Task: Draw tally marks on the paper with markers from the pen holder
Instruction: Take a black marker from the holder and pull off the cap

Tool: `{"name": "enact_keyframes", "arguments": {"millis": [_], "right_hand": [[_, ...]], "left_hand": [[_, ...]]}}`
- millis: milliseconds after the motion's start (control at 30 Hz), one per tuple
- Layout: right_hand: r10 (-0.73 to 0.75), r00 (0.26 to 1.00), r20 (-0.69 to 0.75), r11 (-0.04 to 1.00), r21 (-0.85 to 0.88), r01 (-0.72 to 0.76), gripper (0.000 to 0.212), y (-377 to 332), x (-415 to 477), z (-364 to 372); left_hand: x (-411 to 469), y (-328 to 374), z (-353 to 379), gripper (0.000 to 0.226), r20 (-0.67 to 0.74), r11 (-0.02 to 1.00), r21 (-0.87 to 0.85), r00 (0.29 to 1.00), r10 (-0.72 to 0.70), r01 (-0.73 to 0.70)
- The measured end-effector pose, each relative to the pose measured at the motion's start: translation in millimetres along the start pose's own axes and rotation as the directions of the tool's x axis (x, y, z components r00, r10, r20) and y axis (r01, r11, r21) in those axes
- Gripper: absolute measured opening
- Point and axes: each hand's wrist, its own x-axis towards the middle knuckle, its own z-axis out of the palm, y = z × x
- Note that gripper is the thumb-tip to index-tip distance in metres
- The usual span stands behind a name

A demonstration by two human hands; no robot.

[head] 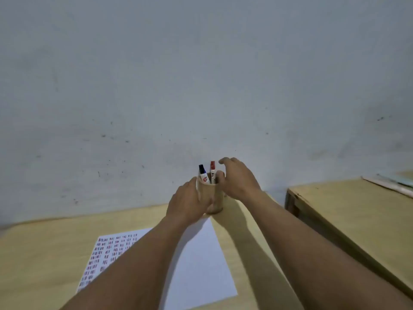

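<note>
A tan cylindrical pen holder (215, 198) stands on the wooden table near the wall. Two markers stick out of it: one with a dark blue cap (203, 173) and one with a red cap (212, 169). My left hand (186, 202) wraps around the holder's left side. My right hand (239, 179) hovers at the rim on the right, fingers spread and curved next to the red marker, holding nothing. A white sheet of paper (199, 260) lies in front of the holder; rows of red and dark tally marks fill its left part. My forearms cover part of the sheet.
The light wooden table (40, 253) ends at a grey-white wall (201, 86) just behind the holder. A second wooden table (357, 211) stands to the right across a narrow gap, with pale objects at its far right corner.
</note>
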Motion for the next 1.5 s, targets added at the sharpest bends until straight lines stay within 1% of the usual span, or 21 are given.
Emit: {"name": "enact_keyframes", "arguments": {"millis": [33,100,167,233,333,467,667,767,867,900,933,1000,1033,1067,1133,1200,1267,1367,1433,1500], "right_hand": [[-0.003,1.000,-0.008,1.000,-0.010,0.003,0.040,0,5,5],[-0.009,0.999,-0.031,1.000,-0.014,0.009,0.033,-1,16,14],[0.006,1.000,-0.002,1.000,0.009,-0.006,0.033,-5,24,21],[0.016,1.000,0.020,0.999,0.028,-0.016,0.031,-8,30,27],[0.042,0.999,0.031,0.999,0.021,-0.042,0.026,-10,33,33],[0.077,0.997,0.021,0.996,0.032,-0.078,0.023,-9,34,42],[0.115,0.993,0.012,0.993,0.036,-0.115,0.024,-12,32,45],[0.118,0.993,-0.005,0.990,0.081,-0.117,0.022,-11,30,42],[0.114,0.993,-0.018,0.987,0.118,-0.111,0.020,-11,29,33],[0.111,0.993,-0.029,0.985,0.135,-0.106,0.021,-13,29,29],[0.109,0.993,-0.043,0.982,0.157,-0.101,0.022,-15,29,25],[0.101,0.991,-0.093,0.978,0.194,-0.081,0.024,-22,29,15],[0.089,0.989,-0.121,0.977,0.204,-0.063,0.024,-26,29,9],[0.071,0.987,-0.145,0.977,0.210,-0.040,0.024,-31,29,4],[0.028,0.983,-0.183,0.973,0.230,0.015,0.023,-43,26,-6],[-0.010,0.982,-0.188,0.968,0.246,0.057,0.024,-54,22,-12],[-0.032,0.984,-0.177,0.968,0.239,0.074,0.023,-64,16,-15],[-0.053,0.991,-0.121,0.966,0.244,0.081,0.021,-77,5,-12],[-0.075,0.994,-0.080,0.974,0.207,0.090,0.020,-86,-2,-8],[-0.097,0.994,-0.047,0.979,0.177,0.104,0.019,-93,-10,-3]], "left_hand": [[6,-3,5,0.051,-0.010,0.998,-0.052,1.000,-0.022,0.022],[17,-8,14,0.048,-0.011,0.992,-0.107,0.997,-0.075,0.073],[25,-12,19,0.038,0.050,0.989,-0.089,0.992,-0.114,0.119],[30,-18,23,0.044,0.096,0.988,-0.071,0.987,-0.127,0.135],[35,-23,30,0.042,0.112,0.982,-0.107,0.983,-0.144,0.156],[39,-27,35,0.036,0.096,0.979,-0.151,0.988,-0.120,0.134],[38,-29,36,0.035,0.081,0.975,-0.183,0.991,-0.111,0.124],[38,-29,37,0.035,0.087,0.970,-0.212,0.991,-0.105,0.121],[35,-26,34,0.030,0.071,0.966,-0.228,0.991,-0.109,0.122],[34,-27,33,0.031,0.060,0.969,-0.219,0.992,-0.108,0.118],[33,-27,31,0.037,0.058,0.971,-0.206,0.992,-0.111,0.121],[32,-30,26,0.062,0.055,0.973,-0.190,0.991,-0.120,0.129],[31,-31,21,0.071,0.042,0.972,-0.195,0.992,-0.123,0.129],[28,-31,15,0.074,0.021,0.972,-0.202,0.993,-0.119,0.121],[24,-31,-1,0.067,-0.043,0.969,-0.229,0.993,-0.106,0.094],[19,-32,-19,0.055,-0.122,0.960,-0.271,0.987,-0.109,0.072],[14,-32,-39,0.044,-0.198,0.955,-0.292,0.974,-0.108,0.047],[2,-32,-69,0.035,-0.281,0.947,-0.321,0.954,-0.101,0.006],[-6,-33,-86,0.033,-0.296,0.931,-0.364,0.949,-0.112,-0.004],[-12,-35,-100,0.032,-0.277,0.896,-0.444,0.953,-0.122,-0.014]]}}
